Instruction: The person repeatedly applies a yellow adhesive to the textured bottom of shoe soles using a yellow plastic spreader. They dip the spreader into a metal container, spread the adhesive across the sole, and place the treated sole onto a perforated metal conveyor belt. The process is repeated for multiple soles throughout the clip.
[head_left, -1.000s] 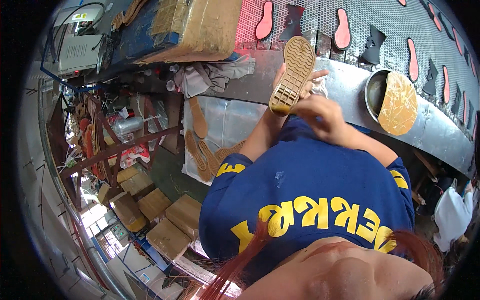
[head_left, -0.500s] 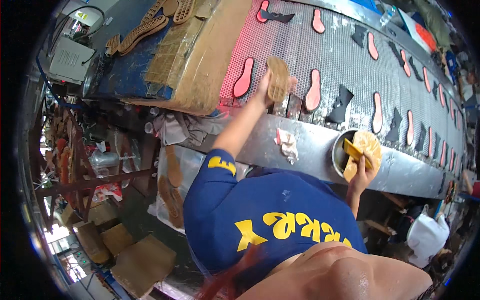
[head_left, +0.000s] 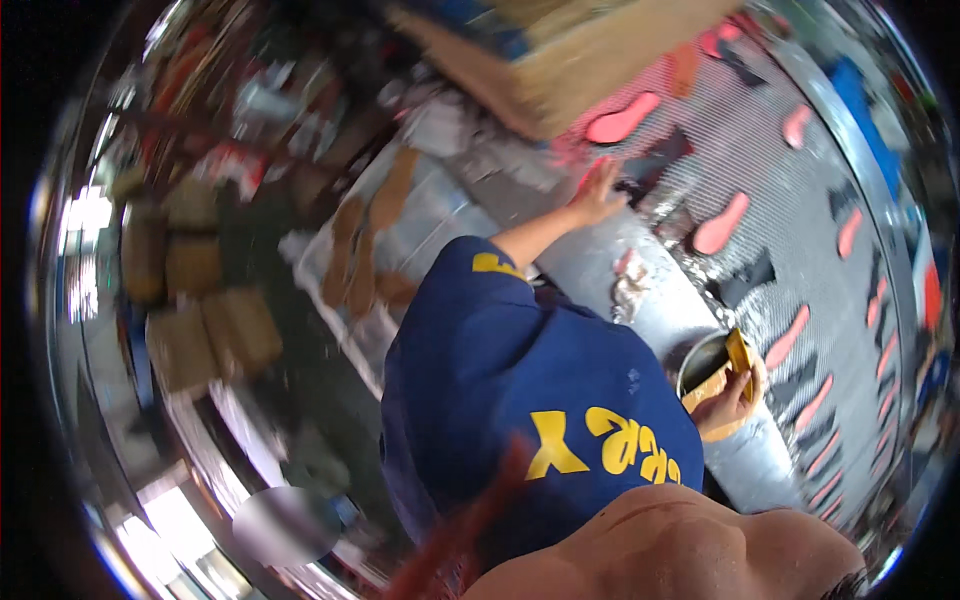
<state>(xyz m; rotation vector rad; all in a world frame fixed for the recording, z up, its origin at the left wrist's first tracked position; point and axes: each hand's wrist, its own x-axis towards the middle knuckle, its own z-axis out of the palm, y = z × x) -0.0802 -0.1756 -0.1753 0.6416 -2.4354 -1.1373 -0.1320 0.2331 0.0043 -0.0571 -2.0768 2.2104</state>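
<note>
My left hand point(head_left: 600, 196) reaches over the near edge of the mesh belt point(head_left: 668, 150). Its fingers are stretched out, and I see nothing in it. Close by lie a dark piece point(head_left: 665, 160) and a pink sole-shaped piece point(head_left: 622, 120). A brown piece point(head_left: 684, 68), perhaps a shoe sole, rests farther up the belt beside the box. My right hand point(head_left: 730, 402) grips a flat yellow tool point(head_left: 740, 352), whose exact kind is unclear, at the rim of a metal bowl point(head_left: 690, 372) containing something tan-yellow.
More pink sole shapes point(head_left: 722, 224) and black cut pieces point(head_left: 746, 284) lie along the belt. A large cardboard-edged box point(head_left: 590, 75) juts over its upper left. Crumpled white tissue point(head_left: 630, 285) lies on the metal ledge point(head_left: 665, 300). Brown soles point(head_left: 388, 190) lie on plastic at left.
The view has swung, blurring much of the scene. My left hand has let go of the tan sole and come back toward the belt's near edge. The right hand still grips the yellow tool.
</note>
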